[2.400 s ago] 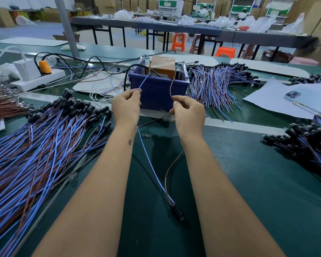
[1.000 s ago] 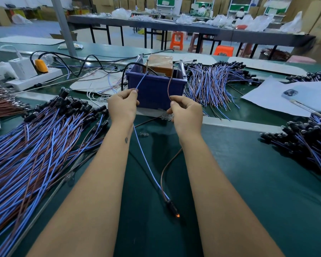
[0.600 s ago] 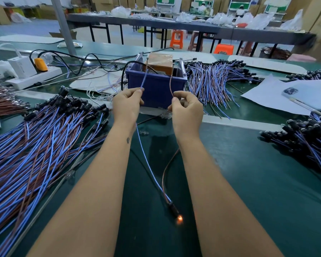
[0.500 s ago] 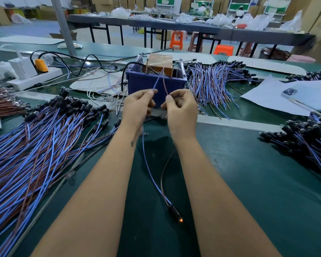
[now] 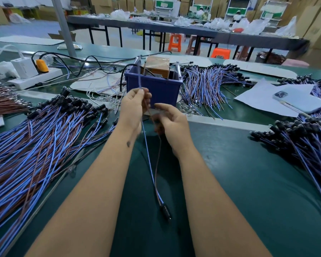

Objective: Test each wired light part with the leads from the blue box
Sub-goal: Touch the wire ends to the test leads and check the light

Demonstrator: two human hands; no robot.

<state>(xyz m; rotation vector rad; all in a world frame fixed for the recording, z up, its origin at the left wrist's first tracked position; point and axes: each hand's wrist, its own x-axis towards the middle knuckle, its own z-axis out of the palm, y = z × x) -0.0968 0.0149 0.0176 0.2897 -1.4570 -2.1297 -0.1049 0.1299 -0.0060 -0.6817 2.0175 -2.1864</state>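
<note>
Now left hand (image 5: 132, 106) pinches wires (image 5: 146, 143); socket (image 5: 166, 212) hangs below.

Blue box (image 5: 157, 89) upright ahead of you on the green bench, wired light part (image 5: 165, 212) unlit, black socket nearest you, blue and brown wires running up toward it.

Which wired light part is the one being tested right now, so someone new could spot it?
Start at the blue box in the middle of the green bench. Just in front of it, the left hand pinches a blue and a brown wire that run down to a black light part. It lies alone between the forearms, apart from the heaped bundles.
</note>
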